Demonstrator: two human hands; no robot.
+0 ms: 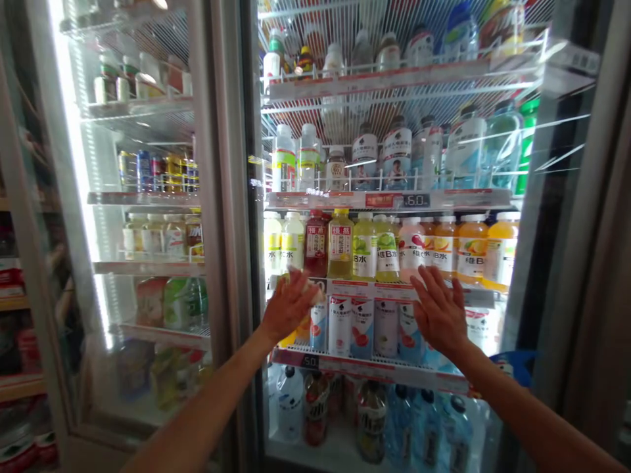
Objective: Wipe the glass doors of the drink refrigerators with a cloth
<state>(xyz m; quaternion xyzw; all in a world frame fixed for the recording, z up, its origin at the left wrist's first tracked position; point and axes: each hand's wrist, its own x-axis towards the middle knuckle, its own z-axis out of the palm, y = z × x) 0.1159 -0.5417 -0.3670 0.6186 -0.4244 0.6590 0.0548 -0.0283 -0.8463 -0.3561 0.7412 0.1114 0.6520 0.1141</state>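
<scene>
My left hand reaches up at the middle of the fridge, blurred by motion. A pale, crumpled cloth shows under and beside its fingers. My right hand is raised with its fingers spread, palm toward the fridge, and holds nothing that I can see. Both hands are in front of the glass door, which carries streaky reflections; whether the right palm touches it I cannot tell. Behind them stand a red drink bottle, a pink drink bottle and a row of white cans.
Shelves of bottles fill the fridge, with a price label on one shelf edge. Large bottles stand at the bottom. A metal door frame separates a second lit fridge on the left. Goods shelves are at the far left.
</scene>
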